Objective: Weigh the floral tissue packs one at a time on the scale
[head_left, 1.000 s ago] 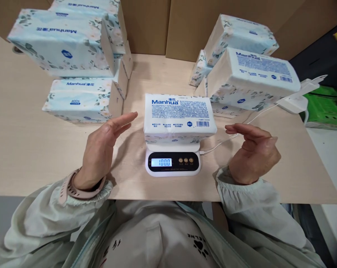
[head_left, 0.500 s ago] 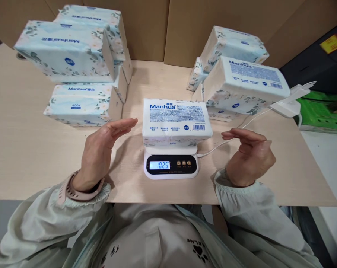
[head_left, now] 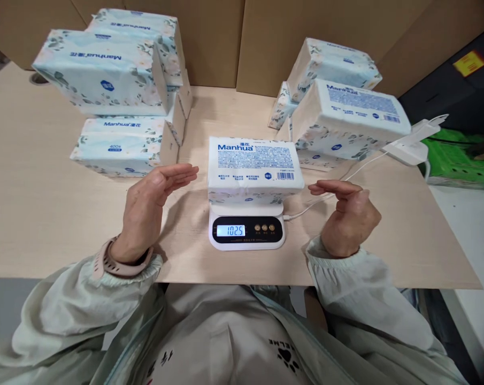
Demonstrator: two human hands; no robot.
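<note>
A white and pale blue pack of tissues (head_left: pixel 255 166), printed side up, rests on a white digital kitchen scale (head_left: pixel 247 244) in front of me. The lit display (head_left: pixel 230 230) reads 102.5. My left hand (head_left: pixel 153 198) hovers beside the pack's left end, fingers stretched out and apart from it. On the other side, close to the pack's right end, my right hand (head_left: pixel 346 211) is held with its fingers extended, holding nothing. A white cable (head_left: pixel 317 204) runs from the scale's right side, passing behind my right hand.
Stacked tissue packs stand at the back left (head_left: pixel 101 75) and back right (head_left: pixel 354 115) of the wooden table (head_left: pixel 225 115). Behind them rises a cardboard wall (head_left: pixel 209 43). A white power strip (head_left: pixel 408 147) lies at the right, near a green box (head_left: pixel 458 158).
My right hand has moved slightly inward, nearer the pack. My left hand stays nearly as it was. The view has shifted a little, and the display still reads 102.5.
</note>
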